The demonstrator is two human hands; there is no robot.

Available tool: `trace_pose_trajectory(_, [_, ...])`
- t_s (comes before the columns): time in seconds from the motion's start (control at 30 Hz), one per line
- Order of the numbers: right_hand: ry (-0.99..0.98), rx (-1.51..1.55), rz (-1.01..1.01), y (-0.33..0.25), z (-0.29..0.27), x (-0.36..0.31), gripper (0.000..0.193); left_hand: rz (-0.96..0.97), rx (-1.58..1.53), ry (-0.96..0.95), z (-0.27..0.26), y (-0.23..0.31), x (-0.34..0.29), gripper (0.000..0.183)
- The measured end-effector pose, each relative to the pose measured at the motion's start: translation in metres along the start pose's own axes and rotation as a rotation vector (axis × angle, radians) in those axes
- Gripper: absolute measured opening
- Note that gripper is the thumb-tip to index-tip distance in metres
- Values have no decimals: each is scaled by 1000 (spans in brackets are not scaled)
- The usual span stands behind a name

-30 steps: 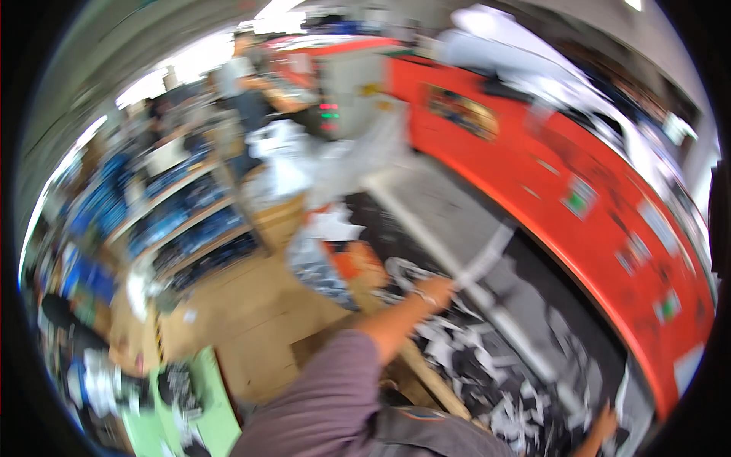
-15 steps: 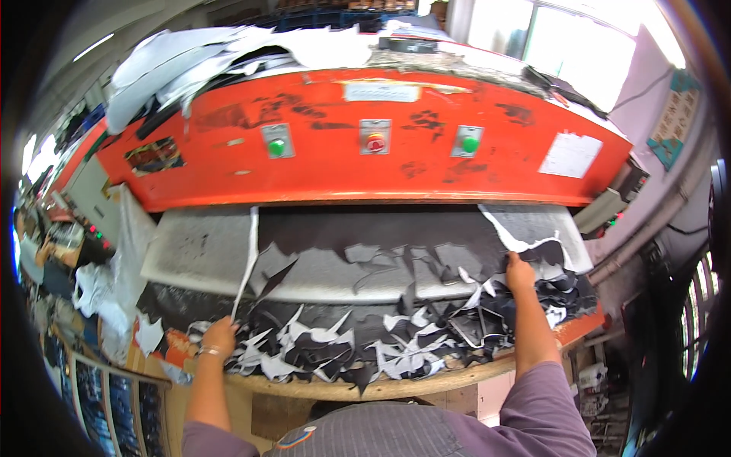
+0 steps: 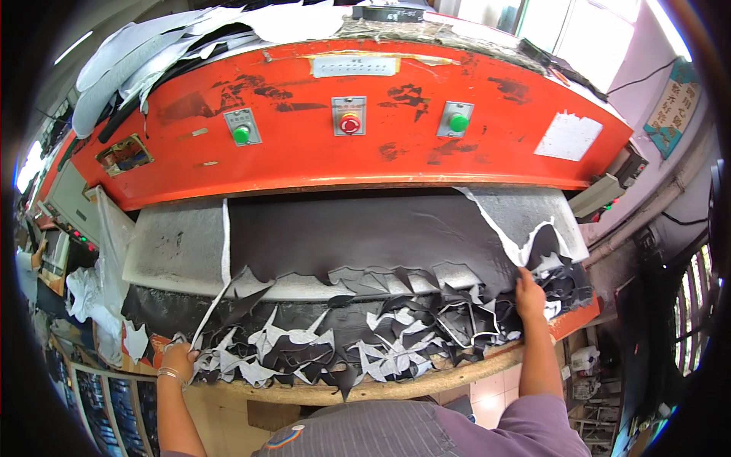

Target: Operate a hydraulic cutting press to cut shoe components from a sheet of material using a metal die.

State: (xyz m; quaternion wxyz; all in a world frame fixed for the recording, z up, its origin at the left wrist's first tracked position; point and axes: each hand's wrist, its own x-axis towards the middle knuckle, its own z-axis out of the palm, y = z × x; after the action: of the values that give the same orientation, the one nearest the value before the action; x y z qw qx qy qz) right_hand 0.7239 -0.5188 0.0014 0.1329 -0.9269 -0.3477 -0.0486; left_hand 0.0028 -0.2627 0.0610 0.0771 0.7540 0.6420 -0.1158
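A dark, leather-like sheet (image 3: 358,232) with ragged cutouts along its near edge and pale edge strips lies over a grey-white cutting board (image 3: 161,242). My left hand (image 3: 178,361), at the front left, is closed on the end of the sheet's long, narrow left strip. At the right, my right hand (image 3: 531,295) pinches the sheet's near right corner, where the white underside is folded up. Between my hands spreads a heap of black and white offcuts (image 3: 396,354), along the front ledge.
An orange press beam (image 3: 304,164) spans above the board, with two green buttons and a red button (image 3: 349,124). Pale sheets (image 3: 297,21) are piled on top. A wooden front edge (image 3: 426,378) runs before me. Plastic sheeting (image 3: 114,236) hangs at the left.
The dark sheet has come nearer me, covering more of the board. My left hand has moved left and down with its strip; my right hand has moved slightly right and nearer.
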Motion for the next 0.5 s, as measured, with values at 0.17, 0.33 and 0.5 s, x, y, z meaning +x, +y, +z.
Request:
trace_pose_trajectory(0.17, [134,181,-472,-28,-72,-36,44,154,-81,294,-63,84,14,72])
trace_pose_trajectory(0.33, [-568,273,-527,-48,-71,-63,66,565,-306,256,-25,268,90,67])
trace_pose_trajectory(0.5, [-489,199,-488,-42,-47,-81,47,772,-89,94,20,401,70,59])
